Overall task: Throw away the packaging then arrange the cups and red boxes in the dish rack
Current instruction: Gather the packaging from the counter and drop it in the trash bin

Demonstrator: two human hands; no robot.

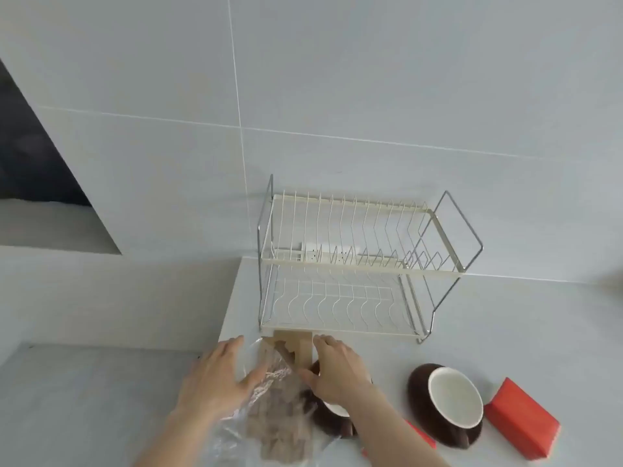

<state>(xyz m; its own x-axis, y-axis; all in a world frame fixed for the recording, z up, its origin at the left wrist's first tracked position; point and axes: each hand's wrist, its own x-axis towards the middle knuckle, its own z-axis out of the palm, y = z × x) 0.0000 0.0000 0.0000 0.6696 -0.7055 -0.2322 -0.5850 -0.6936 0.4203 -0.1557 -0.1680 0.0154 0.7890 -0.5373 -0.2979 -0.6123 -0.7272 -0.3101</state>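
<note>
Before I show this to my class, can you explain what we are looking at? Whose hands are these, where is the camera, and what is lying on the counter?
There is one picture, taken by a wide-angle camera worn on a person's head, looking forward and down. No machine: the person works with bare hands. The left hand and the right hand are both on the packaging, clear plastic wrap around brown cardboard; whether either hand grips it I cannot tell. Under the right wrist a brown cup is partly hidden. To the right lies another brown cup, white inside, and a red box. A second red box peeks out by the forearm. Behind stands an empty two-tier wire dish rack against the tiled wall.
</note>
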